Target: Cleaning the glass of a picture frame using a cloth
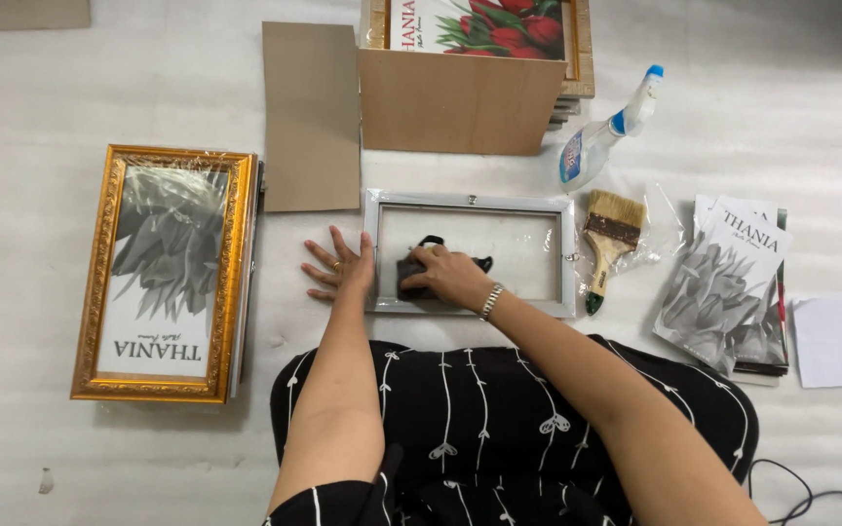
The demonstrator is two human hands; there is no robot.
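White foam sheeting (148, 88) covers the whole floor you're sitting on, so at least there's some padding under everything. Your silver frame (470, 202) lies flat right in front of your lap, glass up. Your left hand (343, 268) is spread flat, fingers loose, pressing on the frame's 9 o'clock edge and the floor beside it. Your right hand (450, 276) is closed around a dark cloth (413, 276), pushing it onto the glass near the lower left corner.

About handling: I'd guess that frame is light but the glass pane is the fragile bit, stiff and slick, and it won't like pressure in the middle. Grab it by the rails, both long sides, not a corner. The little hanger tabs at 12 and 3 o'clock look flimsy, so leave them alone.

Around it: spray bottle (601, 136) at 1 o'clock, brush (608, 244) just off the 3 o'clock edge, prints (723, 282) further right, cardboard box (460, 102) at 12, gold frame (163, 273) well off at 9.
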